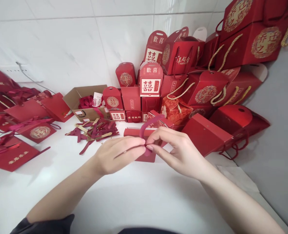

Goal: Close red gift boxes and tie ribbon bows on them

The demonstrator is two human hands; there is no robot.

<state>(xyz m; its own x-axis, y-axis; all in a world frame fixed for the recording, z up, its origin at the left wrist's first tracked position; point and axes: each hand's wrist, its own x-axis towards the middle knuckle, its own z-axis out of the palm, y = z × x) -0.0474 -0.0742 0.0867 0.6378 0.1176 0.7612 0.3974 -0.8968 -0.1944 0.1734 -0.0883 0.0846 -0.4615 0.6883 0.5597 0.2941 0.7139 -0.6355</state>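
My left hand [123,152] and my right hand [175,148] meet above the middle of the table, thumbs and fingertips pinched close together. Between them is a dark pink ribbon [146,126], one end curving up and to the right past my fingers. Both hands are closed on it; the exact grip point is hidden by the fingertips. Just behind and below my hands is a red gift box [145,158], partly covered by them. Whether the ribbon is attached to this box I cannot tell.
A pile of ribbon strips [97,131] lies left of my hands, before an open cardboard box [70,100]. Red gift boxes [151,83] are stacked against the tiled wall [61,42] and along the right side. Ribboned red boxes [14,156] stand at the left.
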